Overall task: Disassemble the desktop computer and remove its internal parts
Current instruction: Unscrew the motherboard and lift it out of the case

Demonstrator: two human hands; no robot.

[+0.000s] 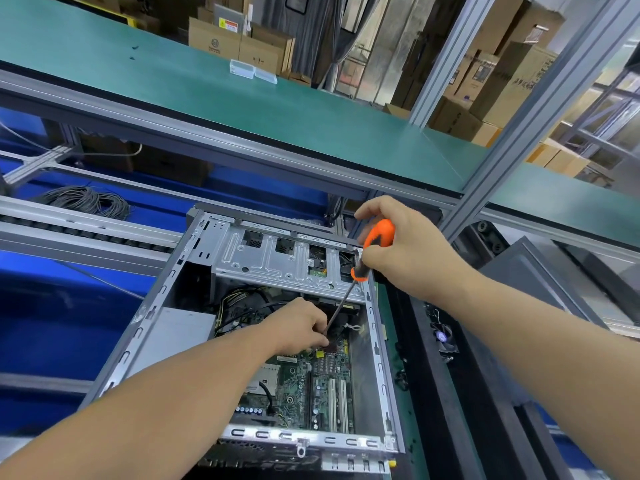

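**Screwdriver down in the open case**

Inside the case (375, 344), over the far end of the board (311, 379), we grip the screwdriver (375, 239) by its orange handle in our right hand (408, 249), fingers wrapped round it. Its shaft slants down and left from that grip to our left hand (299, 327), whose curled fingers pinch near the tip. We cannot make out the tip itself or any screw; the left hand covers them. Our left forearm hides much of the board's left part.
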